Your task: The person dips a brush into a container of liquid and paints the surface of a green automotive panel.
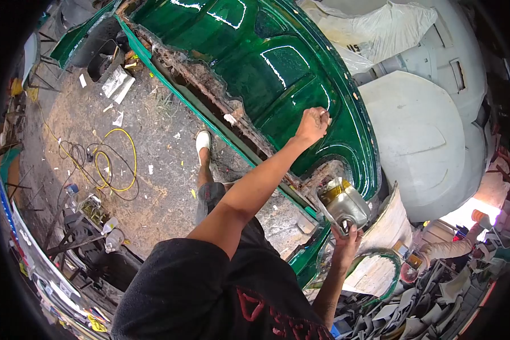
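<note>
My left hand (313, 126) is closed above the glossy green moulded panel (277, 68). Its fingers are curled together, and whatever they may hold is too small to make out. To the right, my right hand (347, 245) grips a silver metal can (347, 205) near its round opening. The can is tilted over the panel's near right corner, beside rough fibrous edging. A yellowish patch shows at its far end; I cannot tell whether that is liquid or part of the can. Wet-looking highlights run across the panel's ribs and recesses.
Large grey-white shells (419, 130) stand behind the panel, with plastic sheeting (379, 34) on top. A yellow hose (133, 164) coils on the littered floor. A dark bin (105, 59) stands at upper left. Scrap pieces (430, 300) pile up at lower right.
</note>
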The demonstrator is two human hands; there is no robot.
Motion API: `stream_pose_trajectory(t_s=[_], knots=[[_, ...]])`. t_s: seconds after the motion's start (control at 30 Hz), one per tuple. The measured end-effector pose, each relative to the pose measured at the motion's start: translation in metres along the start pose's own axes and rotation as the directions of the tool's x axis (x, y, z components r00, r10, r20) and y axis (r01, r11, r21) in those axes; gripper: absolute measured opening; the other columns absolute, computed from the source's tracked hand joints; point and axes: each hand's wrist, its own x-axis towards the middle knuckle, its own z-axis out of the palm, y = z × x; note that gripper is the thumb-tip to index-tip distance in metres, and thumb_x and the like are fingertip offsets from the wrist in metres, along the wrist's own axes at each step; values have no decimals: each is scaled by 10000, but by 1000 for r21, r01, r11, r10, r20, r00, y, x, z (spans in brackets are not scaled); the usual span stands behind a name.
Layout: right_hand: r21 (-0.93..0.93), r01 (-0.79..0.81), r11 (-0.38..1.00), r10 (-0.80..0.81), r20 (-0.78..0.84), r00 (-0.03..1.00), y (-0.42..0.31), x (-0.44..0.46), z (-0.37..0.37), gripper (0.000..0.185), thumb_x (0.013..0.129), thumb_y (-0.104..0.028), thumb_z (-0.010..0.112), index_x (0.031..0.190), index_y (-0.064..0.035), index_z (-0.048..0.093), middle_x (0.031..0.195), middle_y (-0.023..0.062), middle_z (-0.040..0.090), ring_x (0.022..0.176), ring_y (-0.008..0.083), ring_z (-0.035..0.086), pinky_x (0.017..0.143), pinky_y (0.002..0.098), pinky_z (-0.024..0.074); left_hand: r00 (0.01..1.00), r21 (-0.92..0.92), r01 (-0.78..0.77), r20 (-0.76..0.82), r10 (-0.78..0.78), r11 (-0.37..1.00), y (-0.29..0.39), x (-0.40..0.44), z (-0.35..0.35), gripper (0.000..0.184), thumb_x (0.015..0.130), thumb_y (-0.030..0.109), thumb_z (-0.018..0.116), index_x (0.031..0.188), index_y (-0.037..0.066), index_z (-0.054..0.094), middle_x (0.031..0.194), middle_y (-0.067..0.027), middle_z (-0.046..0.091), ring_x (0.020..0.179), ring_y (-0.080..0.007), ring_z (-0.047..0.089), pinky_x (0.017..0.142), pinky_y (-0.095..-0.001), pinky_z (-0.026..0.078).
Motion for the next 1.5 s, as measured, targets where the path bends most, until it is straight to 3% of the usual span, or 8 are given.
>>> stream_pose_trajectory(t_s=[0.3,0.47,0.6,0.8,1.07,1.37,1.47,1.5], knots=[[69,25,997,-26,14,1000,-25,6,50,450,934,-188,650,1265,-62,371,1261,153,492,1208,249,493,922,558,535,998,-166,-41,-52,32,985,50,-21,-34,205,981,157,564,1037,-5,678,658,-27,592,500,-59,532,417,-224,404],[131,-14,991,8,48,999,-25,35,73,434,921,-162,677,1251,-135,395,1206,84,543,1124,215,556,908,515,533,933,39,-93,353,73,995,99,-64,-53,163,942,111,593,995,-11,687,636,-23,588,539,-50,512,474,-246,409],[42,34,999,-36,49,998,-31,45,96,533,852,-217,759,1251,-121,419,1134,29,575,983,111,545,746,310,461,796,272,-493,525,302,826,77,-61,-39,112,877,32,631,964,-12,685,866,-164,697,733,-258,687,634,-342,525],[50,30,998,-29,-5,1000,-34,50,102,550,831,-197,787,1213,-97,405,1119,43,563,947,117,549,720,283,477,834,246,-425,482,270,871,65,-49,-39,148,878,67,639,985,-23,689,831,-144,701,726,-235,688,628,-336,528],[159,4,987,1,-29,1000,-32,62,101,606,858,-245,758,1257,-59,341,1169,138,562,1082,243,593,889,450,557,948,32,178,262,-180,983,77,-18,-56,225,931,156,590,1054,7,705,708,-27,629,515,-62,525,449,-225,412],[295,-19,955,4,52,999,-39,56,88,526,916,-269,685,1257,-38,358,1221,159,533,1006,311,645,883,480,558,934,374,-250,-151,324,893,31,62,-61,251,948,157,579,1082,-34,673,724,-99,646,574,-164,605,520,-305,485],[321,-26,947,8,56,998,-44,48,76,495,935,-261,657,1264,-46,356,1240,147,511,998,330,646,884,487,559,681,595,-634,127,721,494,30,46,-58,194,924,83,542,1021,-21,674,851,-226,632,747,-380,622,661,-410,521],[312,-28,950,17,39,999,-42,47,68,468,940,-249,650,1262,-56,370,1235,138,505,1000,342,643,883,495,560,782,627,-574,231,578,526,36,25,-54,222,905,27,519,1084,-6,647,894,-210,588,797,-389,606,688,-445,516]])
